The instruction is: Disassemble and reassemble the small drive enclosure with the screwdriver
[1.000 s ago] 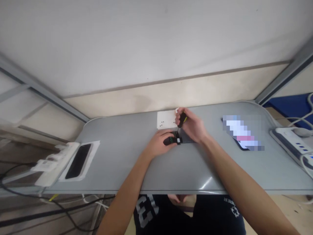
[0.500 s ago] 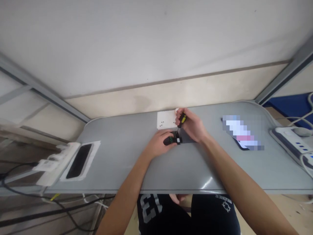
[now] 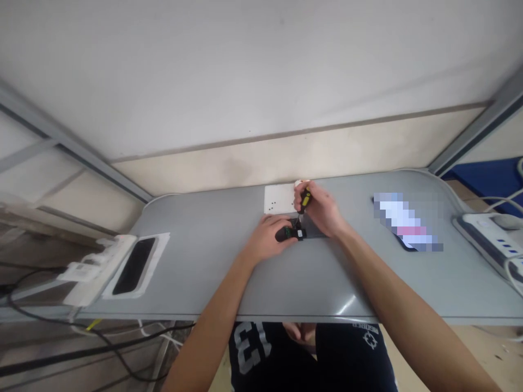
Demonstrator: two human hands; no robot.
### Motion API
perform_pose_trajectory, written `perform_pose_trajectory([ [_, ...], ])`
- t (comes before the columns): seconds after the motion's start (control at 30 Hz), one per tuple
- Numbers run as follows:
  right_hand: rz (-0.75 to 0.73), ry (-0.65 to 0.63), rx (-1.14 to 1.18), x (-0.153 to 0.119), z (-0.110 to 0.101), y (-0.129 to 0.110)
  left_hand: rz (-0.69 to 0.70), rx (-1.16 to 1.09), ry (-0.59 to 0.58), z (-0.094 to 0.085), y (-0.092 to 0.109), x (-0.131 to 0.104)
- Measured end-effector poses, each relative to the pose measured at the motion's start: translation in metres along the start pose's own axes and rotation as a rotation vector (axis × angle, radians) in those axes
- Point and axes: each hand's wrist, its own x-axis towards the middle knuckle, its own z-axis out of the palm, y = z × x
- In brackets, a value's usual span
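My right hand (image 3: 322, 206) is closed round a black and yellow screwdriver (image 3: 305, 199), held nearly upright. Its tip points down at a small black device (image 3: 295, 233) with a white label; whether it touches cannot be made out. My left hand (image 3: 267, 238) grips that device from the left, fingers over the far side and thumb along the near side. Under and right of the device lies a dark flat mat or plate (image 3: 316, 231), partly covered by my right hand. Just behind is a white sheet (image 3: 278, 198) with several tiny dark bits, probably screws, on it.
A phone (image 3: 406, 223) with a lit, blurred screen lies on the grey table (image 3: 204, 261) at right, beside a white power strip (image 3: 490, 239). At left are a dark phone-like slab (image 3: 134, 265) on white paper and another power strip (image 3: 98, 272) with cables. A wall stands behind.
The view has shifted slightly. My right hand still holds the screwdriver over the device with barely any movement, and my left hand keeps its grip.
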Motion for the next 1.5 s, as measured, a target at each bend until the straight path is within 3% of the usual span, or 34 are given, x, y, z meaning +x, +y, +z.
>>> perform_pose_trajectory([
  [0.27,-0.092,0.147,-0.046,0.004,0.002,0.012,0.022,-0.001,0.011,0.001,0.0,-0.001],
  [0.57,-0.066,0.021,-0.052,-0.002,0.007,0.007,0.026,-0.016,0.017,0.002,-0.001,-0.001],
  [0.77,-0.108,0.13,-0.068,0.002,0.003,0.012,0.038,-0.006,0.024,0.002,-0.003,0.0],
  [1.0,-0.08,0.024,-0.07,0.001,0.008,0.009,0.041,0.011,0.034,0.001,-0.003,0.0],
  [1.23,-0.085,0.13,0.065,0.005,0.0,0.011,0.012,-0.006,0.016,-0.002,0.001,0.0],
  [1.5,-0.055,0.039,0.036,0.002,0.007,0.008,0.017,0.002,0.013,0.0,0.0,0.0],
])
